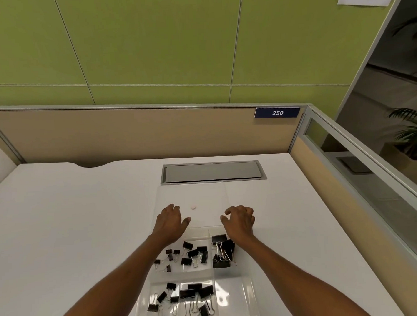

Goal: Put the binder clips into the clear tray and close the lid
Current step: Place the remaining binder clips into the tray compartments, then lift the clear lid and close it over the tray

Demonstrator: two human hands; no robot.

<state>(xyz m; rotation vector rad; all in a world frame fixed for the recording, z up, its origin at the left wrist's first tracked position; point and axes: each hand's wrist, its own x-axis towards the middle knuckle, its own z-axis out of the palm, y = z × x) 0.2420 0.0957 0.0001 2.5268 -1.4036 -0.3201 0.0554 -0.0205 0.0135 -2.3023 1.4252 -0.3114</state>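
Binder clips (188, 293) are sorted in the clear tray (238, 296) on the bench (75, 221). Its lid (204, 195) is laid open beyond. The left hand (169, 224) and right hand (240, 221) are poised over the lid, fingers loosely bent, nothing gripped.

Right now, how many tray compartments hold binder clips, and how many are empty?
Compartments of the clear tray holding binder clips: 4
Empty compartments: 1
Total: 5
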